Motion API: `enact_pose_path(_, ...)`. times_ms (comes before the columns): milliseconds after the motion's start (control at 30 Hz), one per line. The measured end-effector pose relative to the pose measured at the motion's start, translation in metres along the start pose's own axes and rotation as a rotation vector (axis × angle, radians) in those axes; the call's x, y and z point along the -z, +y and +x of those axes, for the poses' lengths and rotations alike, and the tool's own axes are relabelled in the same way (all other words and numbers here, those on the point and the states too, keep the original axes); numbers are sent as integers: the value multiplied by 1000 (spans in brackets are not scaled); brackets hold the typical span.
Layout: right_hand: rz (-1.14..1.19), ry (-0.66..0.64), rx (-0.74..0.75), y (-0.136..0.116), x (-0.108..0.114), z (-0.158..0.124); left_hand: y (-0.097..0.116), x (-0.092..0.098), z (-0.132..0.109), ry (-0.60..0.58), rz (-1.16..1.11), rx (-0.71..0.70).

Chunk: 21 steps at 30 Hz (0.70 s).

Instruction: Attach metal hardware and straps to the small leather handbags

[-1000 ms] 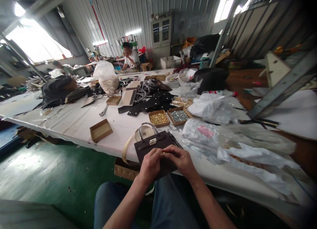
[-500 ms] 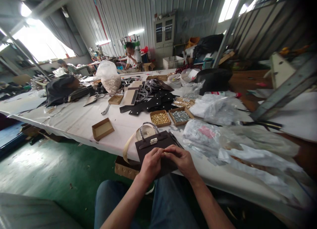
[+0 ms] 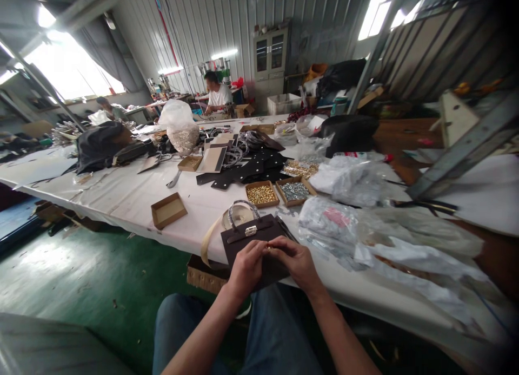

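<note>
A dark brown handbag panel with a curved handle and a metal clasp lies at the table's front edge. Over its lower part, my left hand and my right hand meet fingertip to fingertip, both closed. Between them shows a tiny gold-coloured metal piece, too small to name and partly covered by the fingers. Behind the bag sits a roll of cream tape, its loose end hanging past the table edge. A dark slender tool lies beside the bag's right side.
Small boxes hold gold pieces and silver pieces; another shallow cardboard box stands left. Black studded straps lie farther back. Plastic bags cover the right side. A person sits across the table.
My hands stay together over the bag, with only slight finger movement around the gold-coloured piece. Across the table, the seated person's raised hand has come down.
</note>
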State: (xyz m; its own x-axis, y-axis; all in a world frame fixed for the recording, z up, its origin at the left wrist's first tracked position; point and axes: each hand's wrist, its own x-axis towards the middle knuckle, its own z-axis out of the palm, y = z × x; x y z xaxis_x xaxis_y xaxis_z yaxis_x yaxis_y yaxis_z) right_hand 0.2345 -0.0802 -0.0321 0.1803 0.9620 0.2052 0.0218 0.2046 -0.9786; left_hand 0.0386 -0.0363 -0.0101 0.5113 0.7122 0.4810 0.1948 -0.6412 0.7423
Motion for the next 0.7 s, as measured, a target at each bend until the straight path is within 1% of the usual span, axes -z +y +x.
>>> enact_pose_path(167, 23, 56, -14, 8, 1, 1, -3, 5, -5, 89, 38, 15)
enact_pose_path(267, 31, 47, -6, 11, 1, 2, 0, 9, -4, 137, 8, 26)
enact_pose_path(367, 51, 26, -11, 10, 1, 3, 9, 10, 2, 143, -62, 28)
enact_pose_path(467, 57, 8, -19, 7, 1, 2, 14, 6, 10, 133, -146, 61)
enact_pose_path(700, 13, -16, -14, 2, 2, 2, 14, 0, 14, 142, -265, 124)
